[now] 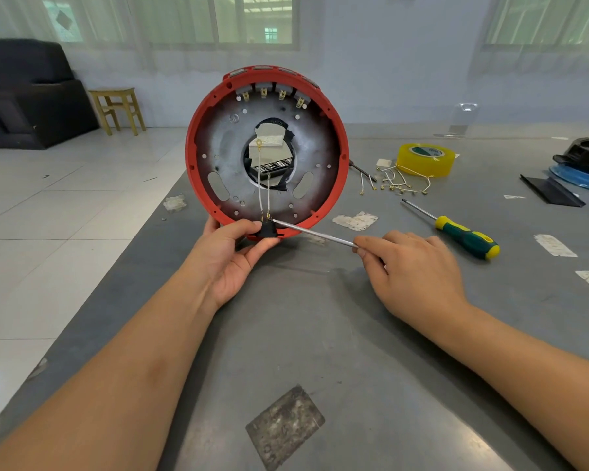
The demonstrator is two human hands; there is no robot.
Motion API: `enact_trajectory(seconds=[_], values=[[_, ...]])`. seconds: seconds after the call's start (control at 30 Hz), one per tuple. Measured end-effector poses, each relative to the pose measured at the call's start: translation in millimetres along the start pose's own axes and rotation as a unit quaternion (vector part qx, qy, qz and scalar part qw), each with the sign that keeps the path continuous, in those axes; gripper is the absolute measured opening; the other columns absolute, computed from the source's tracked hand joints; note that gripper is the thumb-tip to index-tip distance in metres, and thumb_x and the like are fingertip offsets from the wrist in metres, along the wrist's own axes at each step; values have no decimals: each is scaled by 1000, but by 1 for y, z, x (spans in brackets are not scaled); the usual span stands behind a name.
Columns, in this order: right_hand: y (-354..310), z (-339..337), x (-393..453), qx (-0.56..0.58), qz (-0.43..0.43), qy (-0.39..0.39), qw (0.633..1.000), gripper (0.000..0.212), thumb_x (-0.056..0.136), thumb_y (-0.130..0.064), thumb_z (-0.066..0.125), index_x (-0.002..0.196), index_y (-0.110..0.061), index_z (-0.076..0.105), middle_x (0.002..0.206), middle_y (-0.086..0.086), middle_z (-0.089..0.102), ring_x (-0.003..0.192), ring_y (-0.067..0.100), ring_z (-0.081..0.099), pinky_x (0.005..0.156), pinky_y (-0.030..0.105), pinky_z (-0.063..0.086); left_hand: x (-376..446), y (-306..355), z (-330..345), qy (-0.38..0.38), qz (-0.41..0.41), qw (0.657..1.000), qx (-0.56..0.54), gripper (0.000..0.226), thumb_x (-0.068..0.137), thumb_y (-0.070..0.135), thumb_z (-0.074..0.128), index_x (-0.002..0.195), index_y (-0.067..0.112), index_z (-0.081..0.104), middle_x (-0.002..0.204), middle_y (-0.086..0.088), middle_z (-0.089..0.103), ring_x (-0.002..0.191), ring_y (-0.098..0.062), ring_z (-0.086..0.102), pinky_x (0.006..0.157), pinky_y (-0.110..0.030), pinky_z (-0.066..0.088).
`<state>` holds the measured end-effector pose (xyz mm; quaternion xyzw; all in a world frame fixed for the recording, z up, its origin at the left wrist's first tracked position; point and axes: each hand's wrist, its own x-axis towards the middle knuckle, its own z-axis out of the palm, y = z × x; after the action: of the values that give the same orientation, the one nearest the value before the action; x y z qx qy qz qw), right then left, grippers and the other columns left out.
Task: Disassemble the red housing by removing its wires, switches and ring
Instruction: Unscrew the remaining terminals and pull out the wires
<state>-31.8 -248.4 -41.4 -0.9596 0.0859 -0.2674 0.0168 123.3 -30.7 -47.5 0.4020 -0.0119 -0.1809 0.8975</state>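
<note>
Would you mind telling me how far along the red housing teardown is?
Done: a bundle of loose wires lies on the table. In hand: the left hand holds the black switch at the red housing rim while the right hand sets a thin tool at its terminals. Left: two wires there and four top switches.

Bright diffuse daylight from rear windows (255, 18); soft shadows; sharp centre; wide-angle bending at edges.
</note>
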Motion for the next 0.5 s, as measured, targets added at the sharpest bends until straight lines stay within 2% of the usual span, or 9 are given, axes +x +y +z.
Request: enact_trajectory(seconds=[0.1,0.23,0.37,0.5], values=[[1,0,1,-2,0,-5,1000,32,105,-43,41,124,-40,67,87,-5,65,87,26,62,68,37,36,0,0,0,-2,1,1000,-1,44,89,-19,60,117,14,63,131,-21,66,100,-37,77,88,-56,64],[4,-3,2,-7,-3,-11,1000,34,105,-46,39,122,-39,67,91,-6,65,88,24,63,73,39,41,0,0,0,-2,2,1000,10,42,89,-19,60,116,14,61,128,-21,66,96,-36,79,80,-49,66],[11,-4,3,14,-10,5,1000,27,104,-44,43,115,-36,67,91,-6,63,86,23,61,74,40,42,1,-1,1,-4,5,1000,12,51,89,-19,60,127,15,59,129,-20,65,94,-35,79,77,-47,66],[23,-4,4,42,-27,32,998,27,104,-41,44,112,-34,68,88,-7,62,81,22,58,73,41,43,2,-1,1,6,12,1000,3,65,89,-20,60,144,14,52,129,-20,66,91,-34,80,81,-53,65]])
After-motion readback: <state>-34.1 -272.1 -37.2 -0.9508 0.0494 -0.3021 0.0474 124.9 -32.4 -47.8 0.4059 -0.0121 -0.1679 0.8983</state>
